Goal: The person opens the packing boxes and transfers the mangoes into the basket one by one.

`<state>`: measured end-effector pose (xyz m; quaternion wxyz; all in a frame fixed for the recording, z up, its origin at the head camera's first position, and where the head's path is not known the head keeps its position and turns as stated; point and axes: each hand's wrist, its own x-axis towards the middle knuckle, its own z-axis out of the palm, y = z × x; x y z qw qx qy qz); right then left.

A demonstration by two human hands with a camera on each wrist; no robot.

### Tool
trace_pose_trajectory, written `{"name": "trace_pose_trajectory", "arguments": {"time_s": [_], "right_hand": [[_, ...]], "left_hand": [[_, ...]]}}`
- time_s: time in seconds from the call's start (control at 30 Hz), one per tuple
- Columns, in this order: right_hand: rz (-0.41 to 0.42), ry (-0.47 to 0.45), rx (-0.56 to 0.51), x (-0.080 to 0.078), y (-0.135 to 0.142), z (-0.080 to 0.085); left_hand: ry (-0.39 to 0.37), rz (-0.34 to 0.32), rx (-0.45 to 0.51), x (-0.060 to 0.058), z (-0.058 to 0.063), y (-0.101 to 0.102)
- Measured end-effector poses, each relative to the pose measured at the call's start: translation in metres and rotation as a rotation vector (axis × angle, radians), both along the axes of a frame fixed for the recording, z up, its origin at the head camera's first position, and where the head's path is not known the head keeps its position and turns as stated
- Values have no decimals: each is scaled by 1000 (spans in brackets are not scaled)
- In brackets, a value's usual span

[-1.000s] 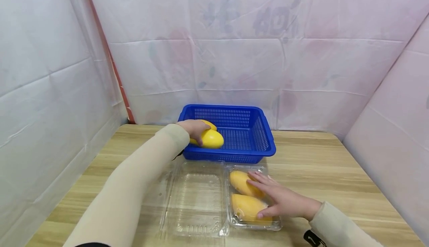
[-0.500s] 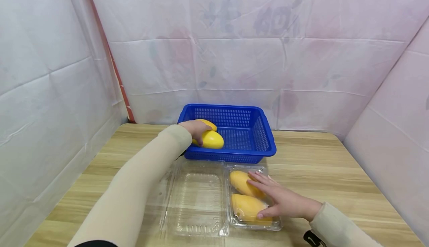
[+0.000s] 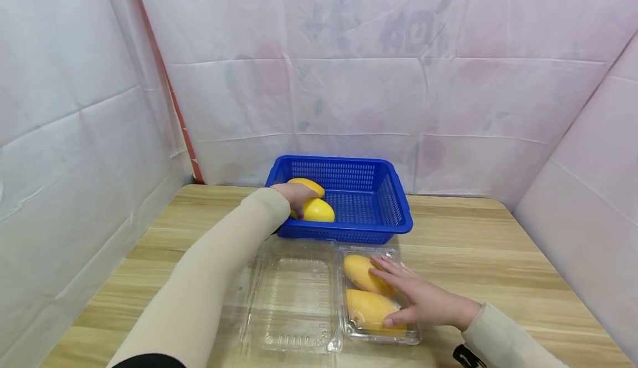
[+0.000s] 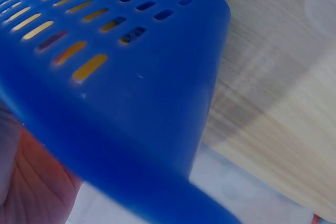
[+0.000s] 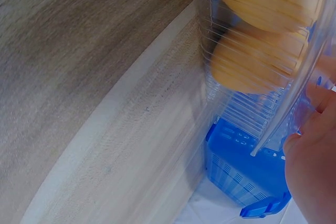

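In the head view my left hand (image 3: 298, 195) reaches over the blue basket's left side, its fingers curled over a yellow mango (image 3: 320, 210). Behind that fruit lies a second yellow mango (image 3: 309, 185). My right hand (image 3: 421, 296) has its fingers spread over the right half of a clear plastic clamshell box (image 3: 345, 329). Beneath those fingers two orange-yellow mangoes (image 3: 371, 308) sit side by side, also visible through the ribbed plastic in the right wrist view. The left wrist view shows part of my palm (image 4: 39, 182) below the basket rim; the fingers are hidden there.
The blue perforated basket (image 3: 369, 227) stands at the back of the wooden table (image 3: 463, 246). The clamshell's other half (image 3: 299, 301) lies flat to the left, with nothing in it. White printed sheets (image 3: 359, 96) hang behind and on both sides.
My left hand has shifted slightly right and down in the basket, the near mango with it. The right hand stays in place on the clamshell box.
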<state>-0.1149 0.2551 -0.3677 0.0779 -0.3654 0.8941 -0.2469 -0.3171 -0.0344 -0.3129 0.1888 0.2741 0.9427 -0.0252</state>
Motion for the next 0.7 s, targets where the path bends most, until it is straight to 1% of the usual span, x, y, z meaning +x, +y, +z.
{"name": "trace_pose_trajectory", "arguments": {"time_s": [0.17,0.3,0.47,0.53,0.6,0.7], "right_hand": [[-1,-17,0,-1,-1,0],[6,-10,2,-2,-1,0],[21,0,-2,-3,-1,1],[29,6,-3,-3,-1,1],[37,6,-15,-3,-1,1],[49,15,-28,-4,0,1]], "left_hand": [[-21,33,15,0,-3,0],[-42,53,15,2,-3,1],[-81,80,37,6,-3,0],[-92,102,45,5,-4,-1],[-84,96,42,6,-5,-2],[-55,76,31,4,-7,-1]]}}
